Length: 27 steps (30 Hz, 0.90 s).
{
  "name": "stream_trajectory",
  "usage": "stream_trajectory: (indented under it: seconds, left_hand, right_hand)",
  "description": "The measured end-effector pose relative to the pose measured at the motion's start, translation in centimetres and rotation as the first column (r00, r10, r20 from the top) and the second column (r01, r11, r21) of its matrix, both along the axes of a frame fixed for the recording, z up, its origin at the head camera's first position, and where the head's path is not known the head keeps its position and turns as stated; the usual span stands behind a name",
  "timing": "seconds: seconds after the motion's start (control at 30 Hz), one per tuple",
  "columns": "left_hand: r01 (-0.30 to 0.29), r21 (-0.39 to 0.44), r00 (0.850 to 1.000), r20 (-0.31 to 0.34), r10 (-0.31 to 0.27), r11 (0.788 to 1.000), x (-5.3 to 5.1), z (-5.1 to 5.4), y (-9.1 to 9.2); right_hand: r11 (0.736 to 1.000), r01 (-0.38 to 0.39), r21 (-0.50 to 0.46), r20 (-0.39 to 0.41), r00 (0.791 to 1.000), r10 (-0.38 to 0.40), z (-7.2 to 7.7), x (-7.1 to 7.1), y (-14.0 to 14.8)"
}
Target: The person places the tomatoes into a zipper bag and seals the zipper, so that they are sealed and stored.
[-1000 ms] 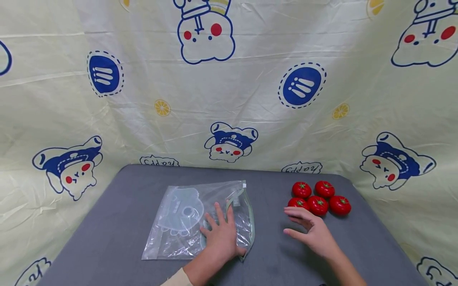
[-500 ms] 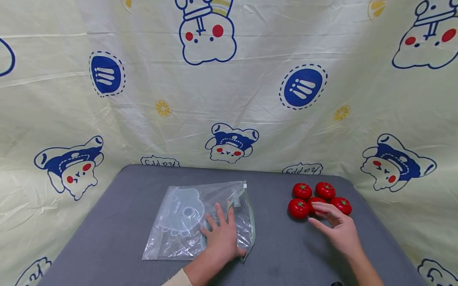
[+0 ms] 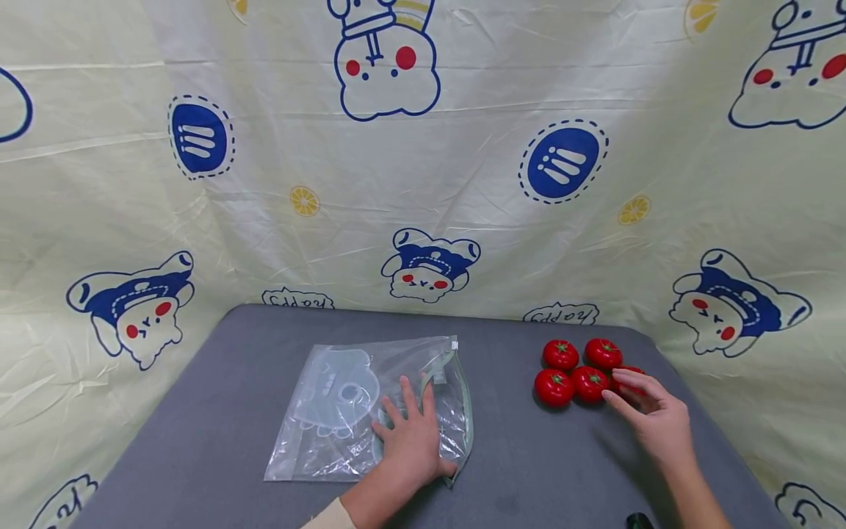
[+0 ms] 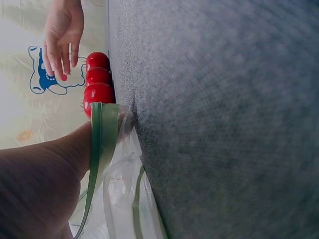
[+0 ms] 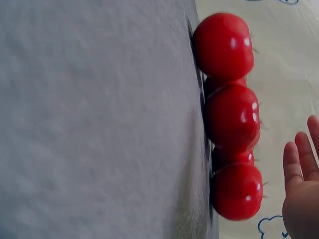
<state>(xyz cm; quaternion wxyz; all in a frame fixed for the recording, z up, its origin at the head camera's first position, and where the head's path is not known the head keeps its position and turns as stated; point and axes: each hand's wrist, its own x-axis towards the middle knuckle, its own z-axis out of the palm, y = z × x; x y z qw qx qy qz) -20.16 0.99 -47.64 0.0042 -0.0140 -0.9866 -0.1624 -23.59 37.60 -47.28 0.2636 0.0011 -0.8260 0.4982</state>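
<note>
A clear plastic zip bag (image 3: pixel 317 455) with a green zip edge and a pale cartoon print lies flat on the table. My left hand (image 3: pixel 413 441) rests on it with fingers spread, close to the green-edged mouth. In the left wrist view the green zip strip (image 4: pixel 102 134) crosses in front of part of that hand. Several red tomatoes (image 3: pixel 554 388) sit clustered at the right. My right hand (image 3: pixel 661 426) hovers over the rightmost tomato (image 5: pixel 237 191), partly covering it in the head view. The right wrist view shows its fingers (image 5: pixel 293 162) extended, apart from the tomatoes.
The grey table (image 3: pixel 198 426) meets a cream curtain (image 3: pixel 264 242) with cartoon prints at its back and sides. A small dark object (image 3: pixel 638 521), partly cut off, shows at the bottom beside the right forearm.
My right hand has moved right, from beside the front-left tomato across the cluster to the rightmost one. The left hand and the bag have stayed put.
</note>
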Motion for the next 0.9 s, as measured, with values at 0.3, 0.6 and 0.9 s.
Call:
stream_trajectory:
  seconds: [0.3,0.6,0.9]
  left_hand:
    - [0.014,0.019,1.0,-0.002,-0.014,1.0,0.1,0.0,0.0]
    - [0.01,0.016,1.0,-0.004,-0.01,1.0,0.0,-0.1,0.0]
    - [0.004,0.0,1.0,0.006,-0.004,1.0,0.0,-0.2,0.1]
  right_hand:
    - [0.948,0.175,-0.266,0.129,0.981,-0.144,-0.3,-0.8,2.2]
    - [0.929,0.351,-0.115,0.374,0.882,-0.287,-0.4,-1.5,4.3]
    - [0.95,0.311,-0.031,0.485,0.836,-0.258,-1.0,-3.0,5.9]
